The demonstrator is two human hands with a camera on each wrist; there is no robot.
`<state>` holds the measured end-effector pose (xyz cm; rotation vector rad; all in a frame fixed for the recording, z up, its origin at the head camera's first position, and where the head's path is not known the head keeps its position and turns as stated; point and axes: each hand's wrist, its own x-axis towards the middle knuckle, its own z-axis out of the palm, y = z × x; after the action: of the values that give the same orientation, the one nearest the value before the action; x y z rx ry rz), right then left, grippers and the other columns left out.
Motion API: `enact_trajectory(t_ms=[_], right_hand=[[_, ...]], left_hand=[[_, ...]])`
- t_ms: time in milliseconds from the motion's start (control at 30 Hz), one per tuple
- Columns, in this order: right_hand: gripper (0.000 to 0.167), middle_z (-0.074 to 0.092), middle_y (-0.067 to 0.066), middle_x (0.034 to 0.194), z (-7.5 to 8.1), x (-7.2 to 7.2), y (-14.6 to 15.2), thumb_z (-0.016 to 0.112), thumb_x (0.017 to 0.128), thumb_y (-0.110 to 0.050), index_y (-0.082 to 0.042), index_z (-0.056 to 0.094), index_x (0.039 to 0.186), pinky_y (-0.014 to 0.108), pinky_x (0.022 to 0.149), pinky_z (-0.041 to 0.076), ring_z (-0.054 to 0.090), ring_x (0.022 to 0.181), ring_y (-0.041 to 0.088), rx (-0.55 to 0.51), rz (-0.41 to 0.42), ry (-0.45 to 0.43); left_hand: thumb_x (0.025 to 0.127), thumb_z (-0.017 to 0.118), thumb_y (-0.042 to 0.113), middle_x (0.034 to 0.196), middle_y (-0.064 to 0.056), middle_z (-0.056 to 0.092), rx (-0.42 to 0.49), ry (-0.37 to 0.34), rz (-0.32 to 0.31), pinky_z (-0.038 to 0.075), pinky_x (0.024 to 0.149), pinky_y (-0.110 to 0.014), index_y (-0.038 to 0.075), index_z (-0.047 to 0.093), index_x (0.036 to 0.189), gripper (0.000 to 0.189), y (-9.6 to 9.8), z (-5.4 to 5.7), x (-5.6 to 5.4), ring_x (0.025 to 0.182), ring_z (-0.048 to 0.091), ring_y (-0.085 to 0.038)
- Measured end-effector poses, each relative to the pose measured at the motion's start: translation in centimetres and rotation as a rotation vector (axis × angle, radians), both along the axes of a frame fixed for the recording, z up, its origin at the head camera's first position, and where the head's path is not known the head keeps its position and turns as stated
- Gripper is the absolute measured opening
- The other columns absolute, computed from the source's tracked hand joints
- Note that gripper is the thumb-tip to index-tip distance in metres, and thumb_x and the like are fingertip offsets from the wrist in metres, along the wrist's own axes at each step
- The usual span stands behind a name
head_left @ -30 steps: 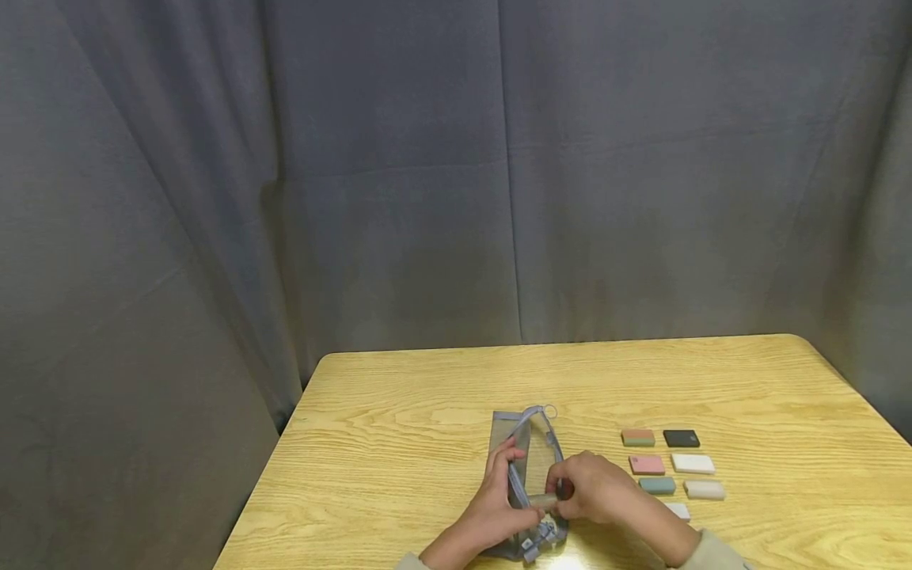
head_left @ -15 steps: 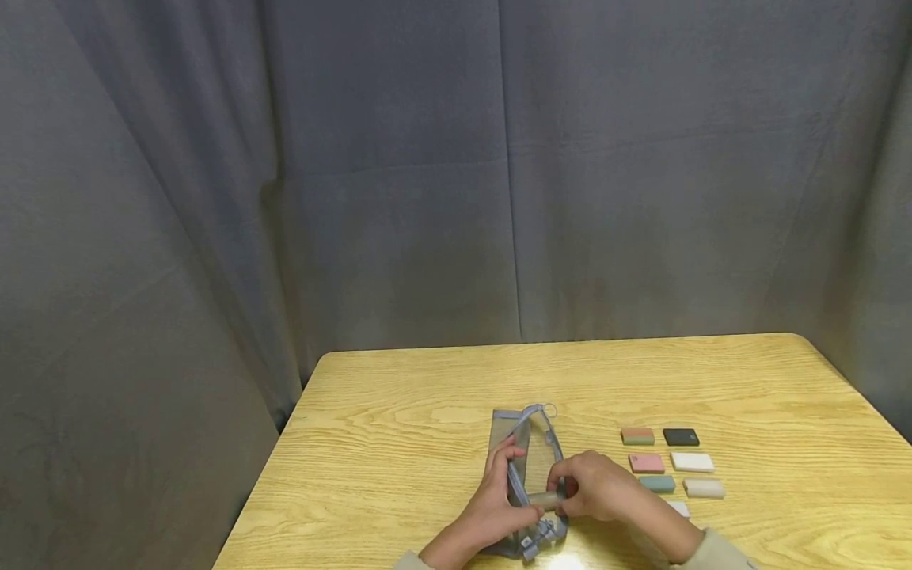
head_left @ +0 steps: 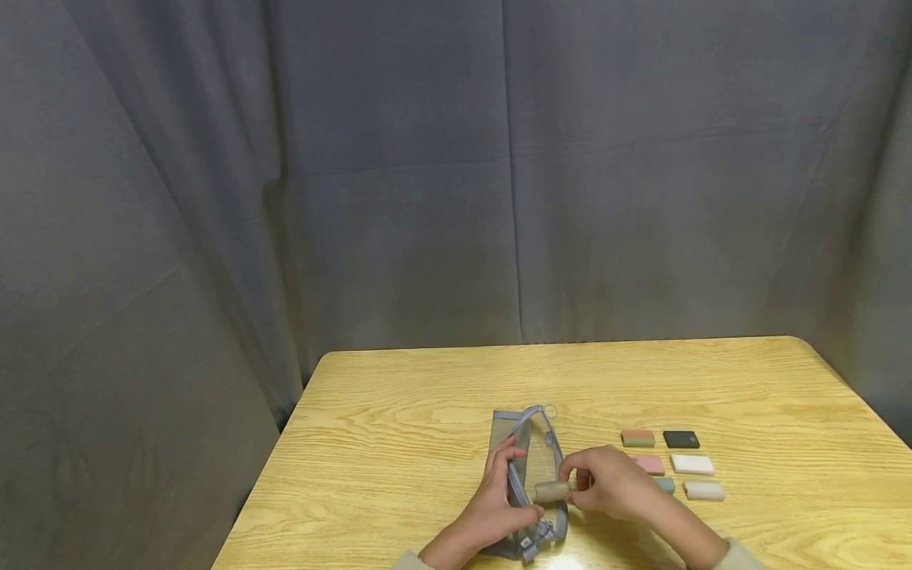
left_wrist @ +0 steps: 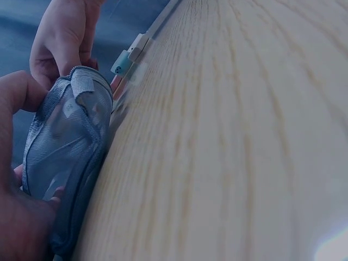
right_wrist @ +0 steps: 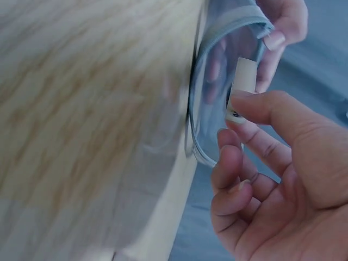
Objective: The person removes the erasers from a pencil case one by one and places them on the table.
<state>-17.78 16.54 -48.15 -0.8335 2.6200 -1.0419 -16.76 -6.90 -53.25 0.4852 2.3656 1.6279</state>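
Observation:
A grey-blue mesh zipper pouch (head_left: pixel 503 431) lies on the table with its mouth spread apart. My left hand (head_left: pixel 492 508) holds it by the near rim, fingers and thumb curled at the opening. Between thumb and fingertips my right hand (head_left: pixel 614 483) pinches a small beige block (head_left: pixel 551 492) at the pouch mouth. Seen from the right wrist, this block (right_wrist: pixel 244 77) is pale, rounded-edged and has a dark mark at the pinched end. Its far end reaches inside the rim. In the left wrist view the pouch (left_wrist: pixel 65 136) hides the block.
Small blocks stand in two columns to the right: orange-green (head_left: pixel 637 438), black (head_left: pixel 681 439), pink (head_left: pixel 651 465), white (head_left: pixel 693 464), teal (head_left: pixel 666 485) and beige (head_left: pixel 704 490). The right hand partly covers the pink and teal ones. A grey curtain (head_left: pixel 399 237) hangs behind the table (head_left: pixel 370 443).
The right hand has moved right and slightly up with the beige block, showing more of it at the pouch mouth. A white block at the front is now covered. The left hand stays put.

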Motion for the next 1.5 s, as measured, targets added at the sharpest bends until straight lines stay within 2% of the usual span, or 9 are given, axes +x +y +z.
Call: enact_trajectory(t_ms=[233,467,733,1000,1233,1500], right_hand=[[0.017,0.058,-0.012,0.07,0.2,0.8,2.3,0.08,0.083,-0.014,-0.018,0.072,0.098,0.024,0.053,0.043,0.047,0.058,0.001,-0.023,-0.042,0.031],[0.014,0.057,-0.013,0.072,0.4,1.8,5.1,0.078,0.086,-0.015,-0.018,0.07,0.097,0.023,0.053,0.042,0.046,0.058,-0.001,-0.038,-0.082,0.048],[0.016,0.057,-0.015,0.072,1.1,2.1,7.3,0.078,0.084,-0.013,-0.018,0.071,0.097,0.023,0.055,0.041,0.046,0.061,-0.001,0.008,-0.129,0.088],[0.012,0.055,-0.015,0.07,1.5,2.7,9.0,0.079,0.087,-0.021,-0.022,0.072,0.097,0.022,0.053,0.038,0.044,0.06,-0.001,0.06,-0.16,0.101],[0.014,0.054,-0.017,0.074,1.5,3.3,10.9,0.077,0.089,-0.02,-0.019,0.072,0.101,0.023,0.055,0.038,0.043,0.062,-0.003,0.074,-0.169,0.115],[0.018,0.052,-0.022,0.073,0.8,3.7,12.4,0.08,0.085,-0.013,-0.021,0.071,0.097,0.022,0.054,0.036,0.043,0.061,-0.006,0.021,-0.159,0.224]], left_hand=[[0.074,0.074,0.023,0.164,-0.002,0.013,0.003,-0.03,0.002,0.029,0.11,-0.066,0.014,0.035,0.141,0.078,-0.1,-0.2,0.0,0.15,0.015,-0.043],[0.074,0.074,0.027,0.165,0.0,0.013,-0.024,-0.049,0.002,0.033,0.105,-0.07,0.018,0.036,0.141,0.077,-0.1,-0.3,0.2,0.148,0.02,-0.047],[0.076,0.073,0.029,0.166,0.0,0.011,-0.026,-0.065,-0.001,0.031,0.104,-0.074,0.021,0.036,0.141,0.076,0.0,-0.1,0.2,0.148,0.018,-0.05],[0.076,0.073,0.029,0.166,0.002,0.01,-0.026,-0.08,0.0,0.035,0.1,-0.076,0.023,0.035,0.142,0.077,-0.1,-0.1,0.3,0.147,0.019,-0.051],[0.076,0.073,0.029,0.166,0.002,0.009,-0.03,-0.074,-0.003,0.035,0.099,-0.076,0.023,0.034,0.142,0.077,0.0,0.0,0.3,0.146,0.02,-0.053],[0.075,0.074,0.029,0.166,0.002,0.011,-0.027,-0.072,0.011,0.036,0.099,-0.075,0.022,0.034,0.141,0.078,-0.1,0.2,0.3,0.146,0.02,-0.052]])
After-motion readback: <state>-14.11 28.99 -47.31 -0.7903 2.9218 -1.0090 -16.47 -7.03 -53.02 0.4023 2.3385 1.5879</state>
